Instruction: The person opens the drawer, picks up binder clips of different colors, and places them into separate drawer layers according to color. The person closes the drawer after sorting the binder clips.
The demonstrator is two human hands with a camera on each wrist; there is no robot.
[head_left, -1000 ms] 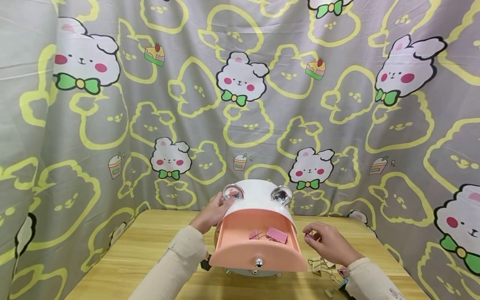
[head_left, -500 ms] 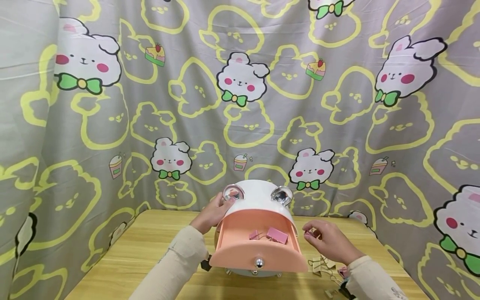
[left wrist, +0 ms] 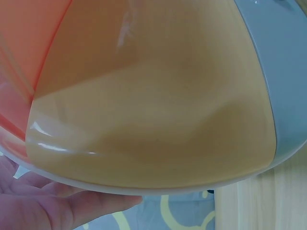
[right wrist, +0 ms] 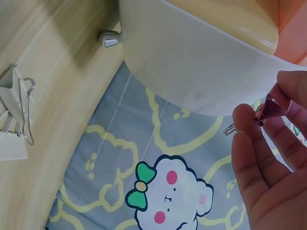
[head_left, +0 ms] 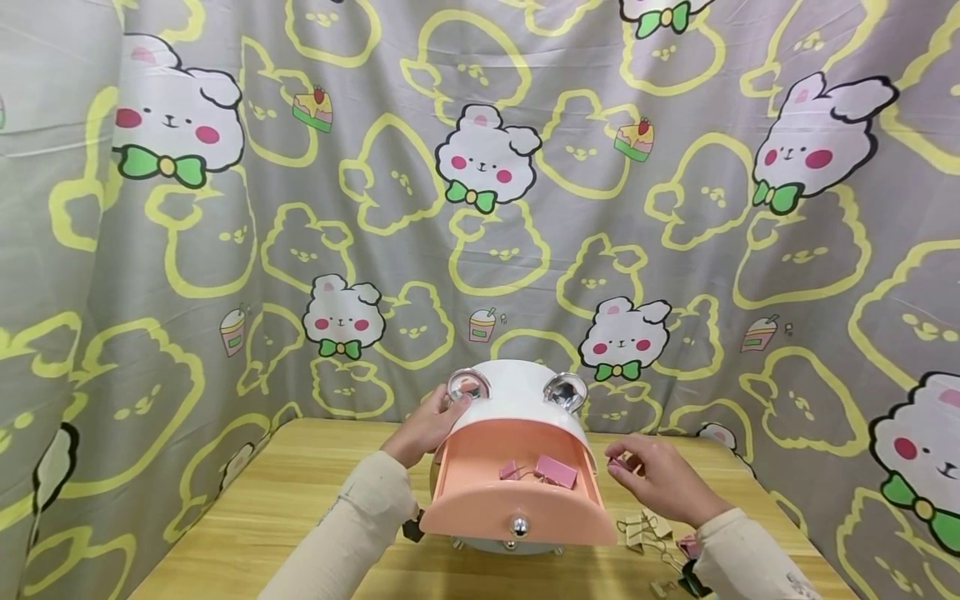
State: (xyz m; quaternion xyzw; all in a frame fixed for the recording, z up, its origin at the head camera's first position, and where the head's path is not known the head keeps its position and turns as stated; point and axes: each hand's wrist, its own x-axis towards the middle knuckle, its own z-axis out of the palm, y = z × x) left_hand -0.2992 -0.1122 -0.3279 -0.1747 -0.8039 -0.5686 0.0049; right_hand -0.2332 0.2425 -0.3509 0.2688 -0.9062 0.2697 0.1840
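Observation:
A white, rounded drawer box with silver ears stands on the table, its orange drawer pulled out. Two pink binder clips lie in that drawer. My left hand holds the box's left side near the ear; in the left wrist view its fingers lie along the rim, partly hidden. Right of the drawer, my right hand pinches a small dark pink binder clip between thumb and fingertips. In the right wrist view the clip's wire handles point away from the palm, apart from the box.
Several more binder clips, white, pink and dark, lie on the wooden table at the right, partly under the right sleeve. A patterned curtain hangs behind and at both sides. Something black sits beside the left wrist.
My right hand has turned slightly and shifted a little, so the pinched clip shows more clearly. My left hand, the box and its drawer stay put.

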